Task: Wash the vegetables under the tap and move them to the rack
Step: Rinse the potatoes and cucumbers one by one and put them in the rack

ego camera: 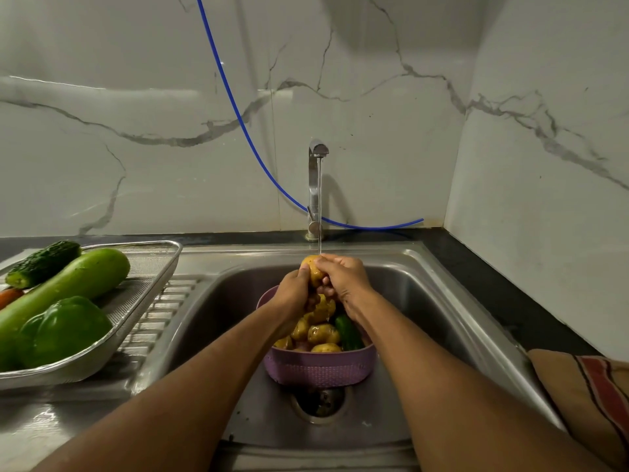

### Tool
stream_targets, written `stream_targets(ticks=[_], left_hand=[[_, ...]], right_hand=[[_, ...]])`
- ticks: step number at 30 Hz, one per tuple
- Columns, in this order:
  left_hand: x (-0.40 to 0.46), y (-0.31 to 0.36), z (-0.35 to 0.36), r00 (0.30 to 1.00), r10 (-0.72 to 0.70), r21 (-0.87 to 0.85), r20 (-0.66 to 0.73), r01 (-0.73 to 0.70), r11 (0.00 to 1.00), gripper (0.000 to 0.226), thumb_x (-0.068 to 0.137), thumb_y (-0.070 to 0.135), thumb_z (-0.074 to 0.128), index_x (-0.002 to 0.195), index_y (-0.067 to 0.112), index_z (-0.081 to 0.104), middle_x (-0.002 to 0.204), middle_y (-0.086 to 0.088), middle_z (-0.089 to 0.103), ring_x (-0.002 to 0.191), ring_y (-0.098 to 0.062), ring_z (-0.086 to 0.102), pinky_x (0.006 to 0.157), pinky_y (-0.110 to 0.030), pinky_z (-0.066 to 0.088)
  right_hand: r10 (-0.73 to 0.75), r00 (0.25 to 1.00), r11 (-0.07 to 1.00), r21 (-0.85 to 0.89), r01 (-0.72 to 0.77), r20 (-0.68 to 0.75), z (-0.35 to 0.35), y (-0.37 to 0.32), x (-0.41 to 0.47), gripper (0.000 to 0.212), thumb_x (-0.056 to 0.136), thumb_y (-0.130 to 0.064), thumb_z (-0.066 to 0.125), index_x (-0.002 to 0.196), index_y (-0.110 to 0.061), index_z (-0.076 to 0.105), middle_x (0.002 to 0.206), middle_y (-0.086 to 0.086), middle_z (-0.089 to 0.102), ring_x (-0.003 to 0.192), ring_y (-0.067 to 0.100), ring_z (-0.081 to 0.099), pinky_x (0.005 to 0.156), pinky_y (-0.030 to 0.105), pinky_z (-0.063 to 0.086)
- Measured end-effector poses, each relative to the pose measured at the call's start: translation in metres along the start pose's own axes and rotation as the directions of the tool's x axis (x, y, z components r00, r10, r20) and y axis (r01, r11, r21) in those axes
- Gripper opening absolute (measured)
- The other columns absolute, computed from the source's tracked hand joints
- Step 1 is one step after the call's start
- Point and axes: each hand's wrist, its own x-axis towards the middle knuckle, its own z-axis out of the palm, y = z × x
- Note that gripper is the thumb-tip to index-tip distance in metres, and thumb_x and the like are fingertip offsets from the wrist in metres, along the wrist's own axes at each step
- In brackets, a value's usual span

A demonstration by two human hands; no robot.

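Potato (312, 270) seemingly upright, both hands.

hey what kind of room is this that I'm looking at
Most likely a home kitchen. A steel sink sits under a running tap against a marble-look wall, both hands rub a potato in the stream, and washed vegetables lie in a metal rack on the drainboard.

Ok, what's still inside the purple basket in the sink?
The purple basket still holds several potatoes and a dark green vegetable on its right side. The hands and forearms cover the back of the basket, and anything under the top layer is hidden.
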Motion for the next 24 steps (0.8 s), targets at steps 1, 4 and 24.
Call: stream_targets(ticks=[1,4,24], left_hand=[[0.0,0.0,0.001,1.0,0.021,-0.005,0.004,-0.021,1.0,0.049,0.113,0.035,0.027,0.127,0.004,0.062,0.072,-0.005,0.068,0.053,-0.007,0.066,0.08,-0.032,0.063],[0.0,-0.002,0.004,0.997,0.082,0.01,0.008,-0.082,0.997,0.047,0.112,0.037,0.028,0.133,0.008,0.058,0.1,-0.017,0.069,0.095,-0.015,0.066,0.092,-0.036,0.057],[0.002,-0.003,0.006,0.994,0.1,0.004,0.05,-0.1,0.995,0.043,0.112,0.041,0.027,0.131,0.016,0.057,0.112,-0.013,0.07,0.098,-0.02,0.066,0.094,-0.036,0.054]], right_hand=[[-0.036,0.999,0.999,-0.019,0.036,-0.029,0.002,0.0,-0.002,0.033,0.1,-0.023,0.066,0.132,-0.014,0.066,0.075,0.003,0.062,0.053,0.007,0.053,0.045,0.016,0.046],[-0.122,0.981,0.992,-0.047,0.116,-0.148,0.004,0.0,-0.001,0.03,0.1,-0.032,0.066,0.123,-0.014,0.072,0.095,0.004,0.072,0.065,0.009,0.063,0.051,0.017,0.052],[0.039,0.98,0.975,0.221,0.005,-0.193,-0.003,-0.005,0.0,0.022,0.084,-0.035,0.084,0.095,-0.016,0.078,0.073,0.007,0.073,0.047,0.012,0.056,0.047,0.026,0.052]])
